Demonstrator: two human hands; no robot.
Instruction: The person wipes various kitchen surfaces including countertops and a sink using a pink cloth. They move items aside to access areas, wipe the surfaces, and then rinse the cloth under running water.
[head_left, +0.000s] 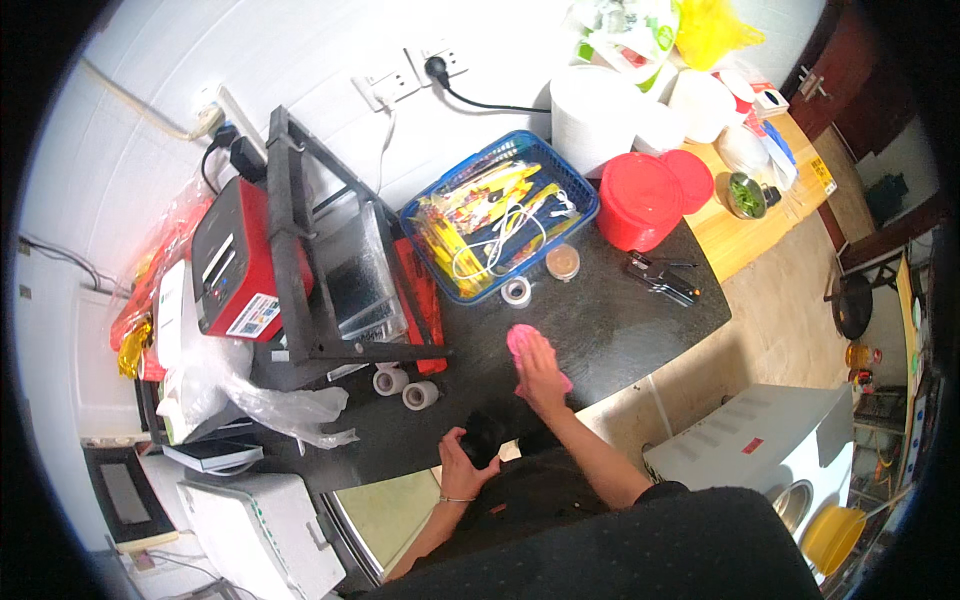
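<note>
My right hand (541, 369) presses flat on a pink cloth (523, 337) against the dark tabletop (600, 330). At the table's near edge my left hand (459, 466) is curled around a black object (484, 433), whose exact kind is too dark to tell. Beyond the cloth lie a white tape roll (516, 292) and a round tub with brownish contents (562, 262). To the left of my hands, two more rolls (405, 390) rest beside a black metal rack (300, 247).
A blue plastic basket (589, 206) holds yellow packets and a white cable. Red round containers (641, 199) and a black stapler-like tool (664, 279) stand to the right. A red-and-black printer (244, 262) and plastic bag (232, 382) are left. A white appliance (750, 442) stands lower right.
</note>
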